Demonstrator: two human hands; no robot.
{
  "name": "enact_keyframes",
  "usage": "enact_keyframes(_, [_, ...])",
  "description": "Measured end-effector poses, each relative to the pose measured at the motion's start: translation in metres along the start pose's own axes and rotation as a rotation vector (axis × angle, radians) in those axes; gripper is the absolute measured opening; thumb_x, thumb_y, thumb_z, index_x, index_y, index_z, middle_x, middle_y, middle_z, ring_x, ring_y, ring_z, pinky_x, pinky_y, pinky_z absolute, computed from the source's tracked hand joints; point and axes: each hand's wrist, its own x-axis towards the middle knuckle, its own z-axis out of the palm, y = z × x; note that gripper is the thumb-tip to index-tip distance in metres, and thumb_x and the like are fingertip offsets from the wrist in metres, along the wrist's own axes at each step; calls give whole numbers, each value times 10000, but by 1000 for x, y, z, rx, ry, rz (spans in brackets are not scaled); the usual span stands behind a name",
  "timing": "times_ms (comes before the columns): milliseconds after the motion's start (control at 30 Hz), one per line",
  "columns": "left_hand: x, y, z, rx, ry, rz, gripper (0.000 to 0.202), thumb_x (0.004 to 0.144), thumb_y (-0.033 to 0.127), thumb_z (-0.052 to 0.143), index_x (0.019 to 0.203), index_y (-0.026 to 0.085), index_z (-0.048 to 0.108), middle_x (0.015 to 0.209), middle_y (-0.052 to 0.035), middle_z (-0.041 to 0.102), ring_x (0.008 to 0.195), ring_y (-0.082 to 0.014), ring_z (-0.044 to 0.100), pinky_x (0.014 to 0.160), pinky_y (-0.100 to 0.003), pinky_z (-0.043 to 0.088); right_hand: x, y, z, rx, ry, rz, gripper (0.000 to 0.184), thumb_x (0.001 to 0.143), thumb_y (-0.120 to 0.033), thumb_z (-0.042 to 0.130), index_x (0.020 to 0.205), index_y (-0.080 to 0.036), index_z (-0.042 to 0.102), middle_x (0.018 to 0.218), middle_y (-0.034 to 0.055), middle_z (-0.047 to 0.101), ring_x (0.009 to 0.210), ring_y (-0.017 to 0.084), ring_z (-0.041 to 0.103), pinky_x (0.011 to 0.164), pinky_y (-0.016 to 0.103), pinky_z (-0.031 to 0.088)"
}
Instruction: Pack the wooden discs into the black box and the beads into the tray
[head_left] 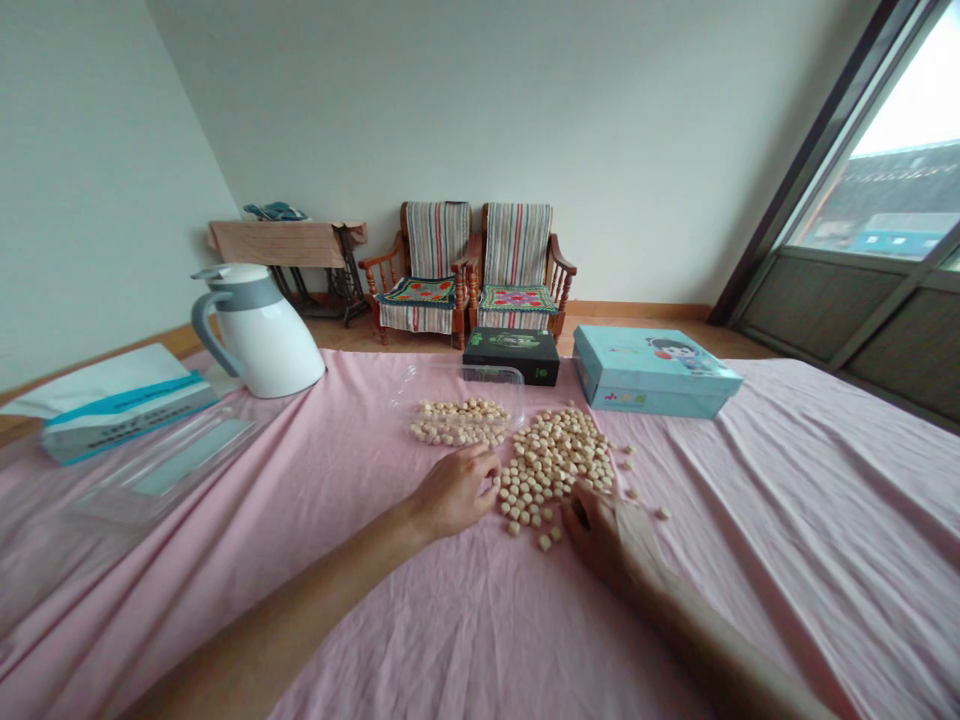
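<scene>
A loose heap of small, pale tan, roundish pieces (555,450) lies on the pink cloth in front of me. More pieces of the same kind fill the bottom of a clear plastic container (510,382) just behind and to the left. At the heap's left edge is my left hand (456,490), its fingers curled in and the tips close to the pieces. My right hand (611,525) rests at the near right edge, fingers bent inward against the heap. Whatever either hand holds is hidden by the fingers. A few pieces lie scattered to the right.
Behind the heap stand a black box (511,355) and a light blue box (656,370). On the left are a white and grey jug (266,335), a tissue pack (127,405) and a clear plastic lid (180,465). Two wooden armchairs (517,245) stand beyond the table.
</scene>
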Motion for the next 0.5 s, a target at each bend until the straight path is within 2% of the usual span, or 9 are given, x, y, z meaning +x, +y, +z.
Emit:
enact_keyframes(67, [10, 0, -15, 13, 97, 4, 68, 768, 109, 550, 751, 174, 559, 797, -16, 576, 747, -143, 553, 662, -242, 414, 0, 1, 1, 4, 8, -8, 186, 886, -258, 393, 775, -188, 524, 662, 23, 612, 542, 120, 477, 506, 266, 144])
enact_keyframes(200, [36, -9, -44, 33, 376, -31, 63, 807, 143, 556, 848, 177, 589, 866, -25, 589, 737, -132, 556, 684, -251, 443, 0, 1, 1, 7, 7, -6, 176, 884, -257, 402, 774, -193, 524, 663, 21, 615, 546, 124, 479, 505, 269, 140])
enact_keyframes(300, [45, -18, -51, 50, 517, -64, 196, 823, 162, 564, 1015, 178, 599, 950, -40, 600, 771, -141, 572, 733, -274, 473, 0, 1, 1, 15, 11, -3, 171, 884, -256, 407, 773, -195, 521, 656, 16, 615, 543, 123, 476, 503, 267, 143])
enact_keyframes(400, [35, -20, -44, 70, 504, -40, 220, 833, 150, 549, 1045, 169, 606, 984, -56, 607, 873, -170, 583, 807, -308, 481, -1, 1, 3, 29, 22, -9, 178, 885, -246, 404, 754, -193, 513, 647, 13, 613, 538, 119, 469, 504, 267, 149])
enact_keyframes(500, [13, -18, -32, 129, 448, -7, 190, 834, 142, 540, 1003, 173, 621, 1003, -63, 629, 987, -204, 567, 888, -355, 454, -1, 3, 5, 31, 29, -13, 178, 884, -237, 401, 753, -194, 515, 646, 12, 613, 531, 117, 461, 506, 269, 149])
